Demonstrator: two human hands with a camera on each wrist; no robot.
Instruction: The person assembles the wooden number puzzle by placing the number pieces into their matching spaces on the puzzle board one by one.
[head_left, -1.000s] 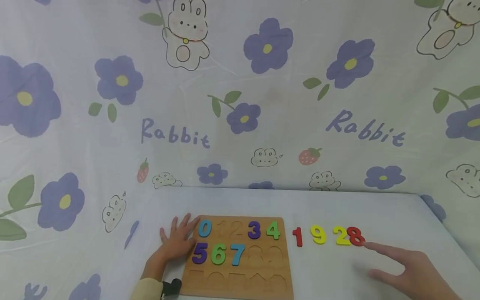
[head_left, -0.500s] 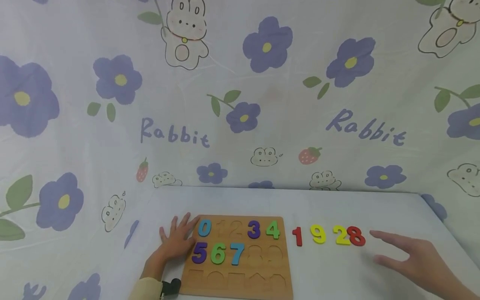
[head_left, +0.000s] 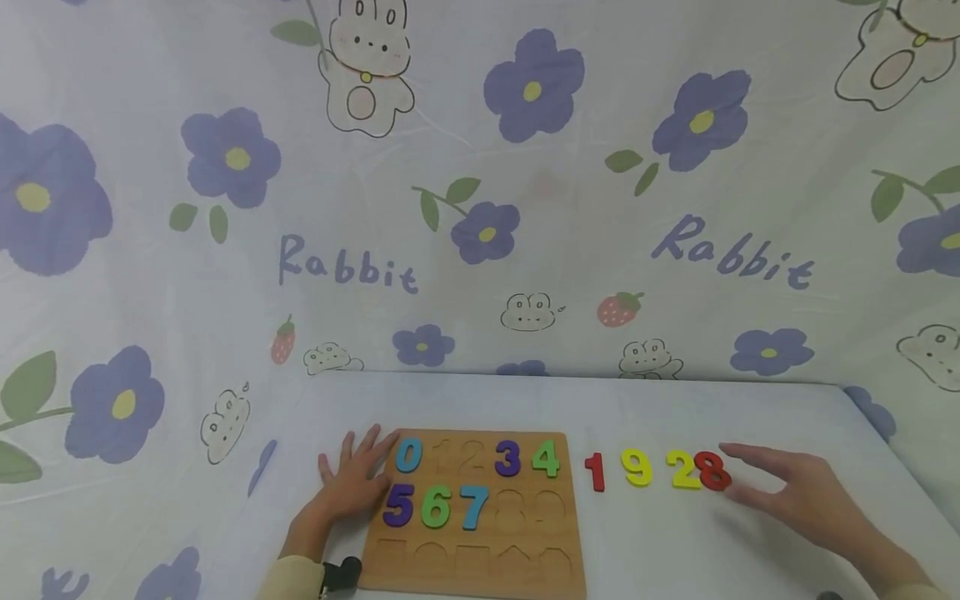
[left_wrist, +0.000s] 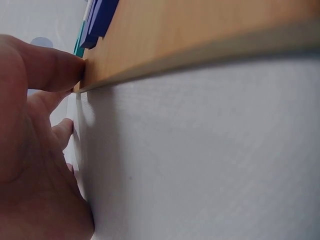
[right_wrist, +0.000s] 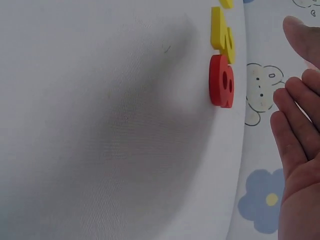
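Note:
A wooden number board [head_left: 525, 575] lies on the white table, with 0, 3, 4, 5, 6 and 7 set in it. My left hand [head_left: 352, 483] rests spread at its left edge; in the left wrist view the thumb of that hand [left_wrist: 30, 125] touches the board [left_wrist: 150, 35]. To the board's right lie a red 1 [head_left: 595, 472], a yellow 9 [head_left: 636, 468], a yellow 2 [head_left: 682, 470] and a red 8 [head_left: 711, 472], the last two touching. Holding nothing, my right hand [head_left: 817, 504] hovers beside the red 8, also seen in the right wrist view [right_wrist: 220, 82].
The white table [head_left: 645, 550] extends around the board and the loose numbers. Behind it hangs a pale cloth [head_left: 585, 217] printed with purple flowers, rabbits and lettering. A dark band [head_left: 342, 575] is at the left wrist.
My right hand drew back rightward from the red 8, then came in again to the left, over its right side. The left hand and the numbers have stayed in place.

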